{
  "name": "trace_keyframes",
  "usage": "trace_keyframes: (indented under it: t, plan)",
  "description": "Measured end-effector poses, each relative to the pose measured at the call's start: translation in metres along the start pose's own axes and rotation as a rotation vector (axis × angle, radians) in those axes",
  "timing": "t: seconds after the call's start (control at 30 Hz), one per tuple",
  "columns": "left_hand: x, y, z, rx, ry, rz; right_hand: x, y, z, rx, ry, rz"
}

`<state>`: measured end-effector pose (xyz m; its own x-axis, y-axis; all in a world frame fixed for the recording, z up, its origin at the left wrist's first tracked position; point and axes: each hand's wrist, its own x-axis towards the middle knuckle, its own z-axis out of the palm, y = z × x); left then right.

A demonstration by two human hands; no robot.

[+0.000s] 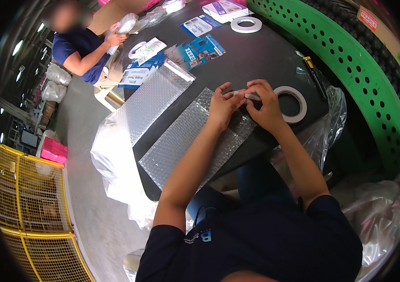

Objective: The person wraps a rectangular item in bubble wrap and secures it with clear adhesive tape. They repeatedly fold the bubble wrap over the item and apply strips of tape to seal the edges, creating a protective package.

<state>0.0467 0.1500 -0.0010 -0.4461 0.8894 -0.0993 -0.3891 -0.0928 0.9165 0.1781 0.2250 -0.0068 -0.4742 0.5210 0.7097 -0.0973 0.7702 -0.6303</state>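
Observation:
My left hand [222, 105] and my right hand [265, 104] meet over the black table [256, 56], both pinching a short white strip of tape [247, 96] between their fingertips. Under them lies a long bubble-wrap pouch [186, 138], flat on the table and reaching toward its near edge. A white tape roll [299, 104] lies just right of my right hand.
A second bubble-wrap pouch [150, 101] lies to the left. Blue and white packets [195, 49] and another tape roll [246, 24] sit farther back. A black and yellow cutter [312, 70] lies at the right edge. Another person [87, 49] handles a plastic bag. A green perforated guard [350, 61] curves on the right, a yellow mesh fence [26, 207] on the left.

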Motion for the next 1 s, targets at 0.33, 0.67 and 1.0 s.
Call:
trace_keyframes:
  t: [0.33,0.67,1.0]
  plan:
    - [0.0064,-0.0015,-0.0077,-0.008,0.016,-0.071,-0.004,0.0055,0.0008,-0.038,0.006,-0.043]
    - [0.0037,-0.0004,-0.006,0.01,-0.026,-0.054,-0.0024,0.0026,0.002,-0.032,0.012,-0.032]
    - [0.0023,0.0,-0.0038,0.024,-0.019,-0.051,-0.0012,0.0021,0.0071,-0.094,0.026,0.004]
